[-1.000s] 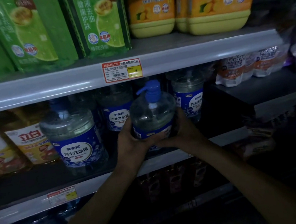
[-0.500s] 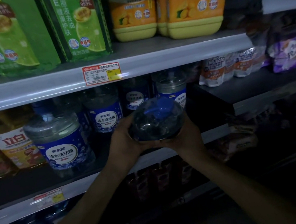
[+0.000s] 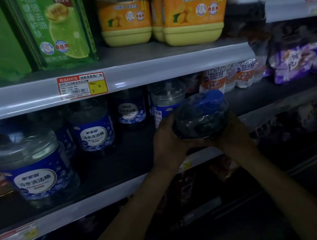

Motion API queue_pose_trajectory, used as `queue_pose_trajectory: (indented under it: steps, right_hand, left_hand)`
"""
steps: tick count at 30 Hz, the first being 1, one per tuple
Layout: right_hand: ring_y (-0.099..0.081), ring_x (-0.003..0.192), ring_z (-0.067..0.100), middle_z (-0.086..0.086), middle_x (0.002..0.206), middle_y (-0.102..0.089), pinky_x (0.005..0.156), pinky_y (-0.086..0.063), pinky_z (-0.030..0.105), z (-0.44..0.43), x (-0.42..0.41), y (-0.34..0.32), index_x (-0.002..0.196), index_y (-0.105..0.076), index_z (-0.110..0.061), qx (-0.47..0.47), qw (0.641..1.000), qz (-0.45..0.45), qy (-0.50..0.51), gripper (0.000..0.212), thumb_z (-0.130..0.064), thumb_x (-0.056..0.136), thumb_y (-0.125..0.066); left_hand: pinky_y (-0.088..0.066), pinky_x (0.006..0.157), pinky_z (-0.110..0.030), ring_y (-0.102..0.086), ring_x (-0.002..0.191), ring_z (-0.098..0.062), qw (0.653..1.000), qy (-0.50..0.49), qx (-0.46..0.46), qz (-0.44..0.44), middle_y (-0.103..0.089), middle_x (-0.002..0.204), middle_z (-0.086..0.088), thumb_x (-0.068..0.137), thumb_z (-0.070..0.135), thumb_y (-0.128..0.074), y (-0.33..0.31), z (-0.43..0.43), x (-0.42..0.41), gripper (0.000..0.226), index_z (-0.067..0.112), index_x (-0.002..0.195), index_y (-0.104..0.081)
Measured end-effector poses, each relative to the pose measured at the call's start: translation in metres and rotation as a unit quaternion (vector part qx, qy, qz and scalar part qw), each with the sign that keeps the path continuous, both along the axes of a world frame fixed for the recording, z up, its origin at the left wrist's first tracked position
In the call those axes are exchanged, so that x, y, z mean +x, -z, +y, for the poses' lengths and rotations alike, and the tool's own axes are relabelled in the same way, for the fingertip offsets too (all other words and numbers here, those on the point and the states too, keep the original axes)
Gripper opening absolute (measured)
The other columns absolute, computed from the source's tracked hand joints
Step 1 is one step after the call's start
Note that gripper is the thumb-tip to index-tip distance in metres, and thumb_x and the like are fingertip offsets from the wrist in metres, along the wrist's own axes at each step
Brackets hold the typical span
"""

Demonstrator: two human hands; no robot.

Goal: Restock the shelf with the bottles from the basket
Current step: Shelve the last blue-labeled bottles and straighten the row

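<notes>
Just behind the tilted bottle [image 3: 201, 121] stands another blue-labelled bottle [image 3: 166, 101].

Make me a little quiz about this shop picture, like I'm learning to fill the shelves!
1. True or false: only the left hand holds the clear bottle, and the right hand hangs free.
2. What colour is that bottle's pump top? A red, B blue, C green.
3. Fill in: the yellow corner of the price tag on the upper shelf edge shows the number ___.
Key: 1 false, both hands hold it; 2 B; 3 is 8.
</notes>
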State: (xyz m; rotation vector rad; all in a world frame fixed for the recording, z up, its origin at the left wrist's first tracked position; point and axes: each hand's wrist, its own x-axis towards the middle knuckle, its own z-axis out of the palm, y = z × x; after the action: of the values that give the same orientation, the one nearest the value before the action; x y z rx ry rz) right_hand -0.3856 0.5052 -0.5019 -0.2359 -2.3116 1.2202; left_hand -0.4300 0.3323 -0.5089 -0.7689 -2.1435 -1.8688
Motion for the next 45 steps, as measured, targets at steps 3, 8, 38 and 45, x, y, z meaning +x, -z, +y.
queue_pose_trajectory:
  steps: [3,8,38,45]
  right_hand:
    - [-0.057,0.119,0.021,0.005,0.132,-0.063,0.07,-0.033,0.002,0.016,-0.012,0.002,0.142,-0.052,-0.012,0.033,0.999,-0.037,-0.007,0.089,-0.016,0.064,-0.096]
    - [-0.061,0.116,0.007,-0.007,0.13,-0.065,0.077,-0.046,0.006,0.033,-0.027,0.001,0.14,-0.057,-0.023,0.024,0.996,-0.076,-0.043,0.098,-0.036,0.052,-0.1]
    - [-0.059,0.11,0.005,-0.003,0.135,-0.057,0.068,-0.047,0.001,0.007,-0.032,0.012,0.151,-0.042,-0.013,-0.102,0.991,-0.046,-0.077,0.092,0.0,0.072,-0.088]
    - [-0.058,0.106,0.011,-0.01,0.115,-0.061,0.07,-0.04,0.013,-0.029,0.005,0.023,0.127,-0.054,-0.018,0.031,0.995,-0.09,0.036,0.052,-0.027,0.084,-0.082]
  left_hand:
    - [-0.053,0.094,-0.015,-0.062,0.111,0.014,0.999,-0.005,0.018,-0.032,-0.068,0.119,0.022,0.058,0.014,-0.101,0.01,0.017,-0.009,0.082,0.027,0.13,-0.064]
    - [-0.055,0.103,-0.043,-0.064,0.124,-0.012,0.998,-0.027,0.027,-0.044,-0.068,0.136,0.004,0.069,0.016,-0.095,0.017,0.036,-0.02,0.081,0.021,0.142,-0.06]
    - [-0.049,0.113,-0.039,-0.051,0.138,-0.016,0.997,-0.042,-0.048,-0.052,-0.052,0.151,-0.003,0.084,0.019,-0.082,0.025,0.03,-0.019,0.081,0.022,0.154,-0.042]
    - [-0.054,0.102,-0.031,-0.063,0.12,-0.012,0.988,-0.054,-0.118,-0.081,-0.065,0.134,0.001,0.093,0.022,-0.076,0.018,-0.025,-0.012,0.048,0.02,0.138,-0.06]
